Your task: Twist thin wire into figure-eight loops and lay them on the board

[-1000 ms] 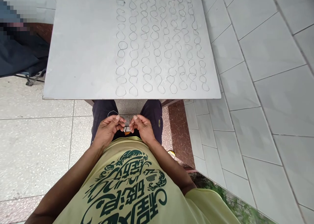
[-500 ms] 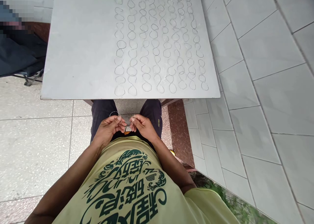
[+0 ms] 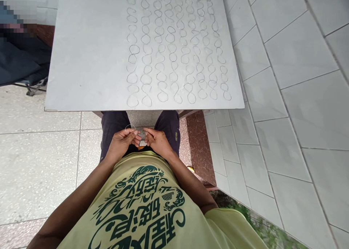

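Observation:
Over my lap, in front of the table edge, my left hand (image 3: 124,140) is closed, thumb against forefinger, on a thin wire (image 3: 130,125). A round loop of this wire stands up above the fingers; its remainder is hidden or too fine to follow. Facing it a short gap away, my right hand (image 3: 159,141) has thumb and curled fingers drawn together, with the forefinger pointing left. Whether the wire runs into this hand I cannot make out. On the table (image 3: 87,52), many thin figure-eight and S-shaped wires (image 3: 134,54) lie in rows.
A tiled wall (image 3: 308,107) rises along the table's right side. Dark fabric on a folding frame (image 3: 24,61) stands at the left. My legs (image 3: 116,123) reach under the table's front edge, above a speckled floor (image 3: 40,165).
The wire loop at my left hand has shifted slightly right and shows smaller. The curved wire seen at my right fingertips no longer shows, and that forefinger now points left.

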Motion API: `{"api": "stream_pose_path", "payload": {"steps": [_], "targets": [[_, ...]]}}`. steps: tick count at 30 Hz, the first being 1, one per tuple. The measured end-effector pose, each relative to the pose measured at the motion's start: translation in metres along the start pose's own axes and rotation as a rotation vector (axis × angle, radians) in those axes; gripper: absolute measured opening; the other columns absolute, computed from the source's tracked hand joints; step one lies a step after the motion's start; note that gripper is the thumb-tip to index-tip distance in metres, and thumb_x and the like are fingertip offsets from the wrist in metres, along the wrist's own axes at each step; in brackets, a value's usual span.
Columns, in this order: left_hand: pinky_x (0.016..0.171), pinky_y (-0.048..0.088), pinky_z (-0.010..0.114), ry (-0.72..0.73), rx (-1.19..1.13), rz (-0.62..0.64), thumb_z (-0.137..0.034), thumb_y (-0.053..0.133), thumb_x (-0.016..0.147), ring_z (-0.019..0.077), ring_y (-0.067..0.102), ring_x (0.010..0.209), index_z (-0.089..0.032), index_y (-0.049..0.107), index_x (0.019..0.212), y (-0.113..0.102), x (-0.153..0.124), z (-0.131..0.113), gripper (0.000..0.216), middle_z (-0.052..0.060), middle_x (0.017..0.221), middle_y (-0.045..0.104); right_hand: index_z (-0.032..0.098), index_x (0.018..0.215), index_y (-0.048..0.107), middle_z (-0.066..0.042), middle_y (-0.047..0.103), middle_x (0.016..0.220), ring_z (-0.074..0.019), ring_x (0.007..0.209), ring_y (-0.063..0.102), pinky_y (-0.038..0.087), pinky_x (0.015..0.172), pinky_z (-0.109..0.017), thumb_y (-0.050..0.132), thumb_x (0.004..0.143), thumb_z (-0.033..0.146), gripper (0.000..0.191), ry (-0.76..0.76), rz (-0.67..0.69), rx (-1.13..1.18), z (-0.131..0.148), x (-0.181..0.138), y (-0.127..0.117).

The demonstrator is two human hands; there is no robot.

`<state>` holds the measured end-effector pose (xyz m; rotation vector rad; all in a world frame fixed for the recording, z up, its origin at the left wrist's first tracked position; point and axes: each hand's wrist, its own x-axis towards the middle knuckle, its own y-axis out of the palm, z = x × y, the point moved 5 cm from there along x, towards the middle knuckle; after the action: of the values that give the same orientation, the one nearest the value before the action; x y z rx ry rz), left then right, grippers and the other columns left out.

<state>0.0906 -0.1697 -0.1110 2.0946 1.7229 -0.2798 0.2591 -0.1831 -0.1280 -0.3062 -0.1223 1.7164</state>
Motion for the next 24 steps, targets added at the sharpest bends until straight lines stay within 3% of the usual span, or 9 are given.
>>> {"api": "stream_pose_path", "payload": {"steps": [5,9,14,24], "targets": [[0.061,0.058,0.031,-0.006,0.067,0.036,-0.052,0.082,0.082,0.0167,0.067,0.061,-0.015,0.078,0.092,-0.001,0.002,0.003,0.039,0.007,0.076,0.075,0.020,0.124,0.074,-0.005,0.076,0.088,-0.0182,0.078,0.068,0.053,0.081,-0.029,0.051,0.097,0.014,0.037,-0.108,0.023,-0.203,0.014,0.000,-0.002],[0.063,0.059,0.032,-0.043,0.016,0.015,-0.052,0.084,0.080,0.0175,0.068,0.064,-0.013,0.078,0.093,-0.002,0.004,0.001,0.041,0.008,0.077,0.075,0.020,0.124,0.074,-0.004,0.075,0.081,-0.0180,0.071,0.068,0.053,0.076,-0.029,0.050,0.100,0.019,0.034,-0.051,0.003,-0.148,0.011,0.001,-0.003],[0.068,0.059,0.032,-0.063,-0.102,-0.007,-0.053,0.082,0.082,0.0176,0.069,0.074,-0.012,0.076,0.103,-0.001,0.002,-0.007,0.047,0.011,0.092,0.076,0.022,0.118,0.075,-0.001,0.071,0.072,-0.0179,0.061,0.067,0.055,0.071,-0.030,0.051,0.101,0.025,0.030,-0.005,-0.125,-0.068,0.007,0.004,-0.006],[0.065,0.055,0.030,-0.046,-0.186,-0.023,-0.064,0.068,0.090,0.0180,0.067,0.073,-0.011,0.073,0.111,0.000,0.010,-0.008,0.058,0.012,0.092,0.075,0.019,0.125,0.072,-0.008,0.078,0.088,-0.0225,0.076,0.073,0.057,0.083,-0.035,0.050,0.100,0.024,0.034,-0.081,-0.147,-0.233,0.018,0.004,-0.008]]}}
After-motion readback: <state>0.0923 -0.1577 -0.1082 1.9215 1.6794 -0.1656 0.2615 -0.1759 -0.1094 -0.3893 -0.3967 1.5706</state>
